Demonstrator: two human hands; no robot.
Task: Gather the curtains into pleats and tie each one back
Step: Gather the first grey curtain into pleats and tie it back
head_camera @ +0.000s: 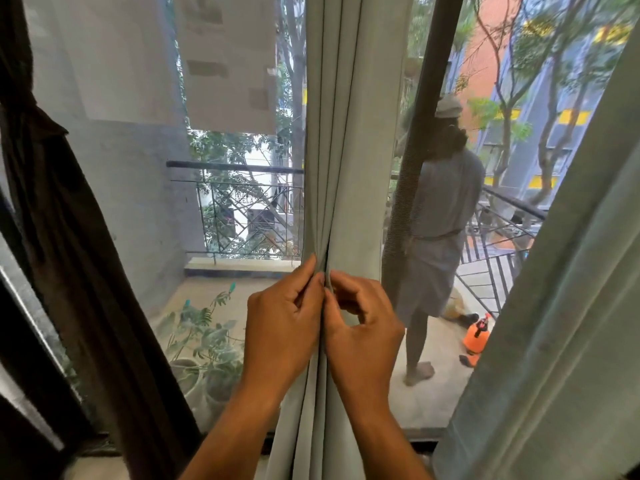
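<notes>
Hanging straight down the middle of the window, the curtain (341, 161) looked soft and limp, a light grey-green cloth that would fold wherever it was pressed and spring loose once let go. It seemed light enough for two hands, with a matte weave unlikely to slip. The best hold appeared to be at the folded edges, about mid-height, where the pleats already stacked and a tie could later go round.

The left hand (282, 327) and right hand (363, 336) met at that spot, knuckles nearly touching. The left fingers (308, 275) were curled and pressed together, pinching the stacked folds from the left. The right fingers (346, 284) were bent inward, thumb and forefinger nipping the next fold against the stack. Cloth ran between the two hands, with narrow pleats rising above the fingers and the loose remainder falling below the wrists toward the sill.

A second pale curtain (568, 306) hung ungathered at the right edge. A dark curtain (65, 216) at the left was already cinched by a tie (38, 112). Beyond the glass, a person (440, 216) stood on the balcony near an orange sprayer (477, 337) and potted plants (204, 344).
</notes>
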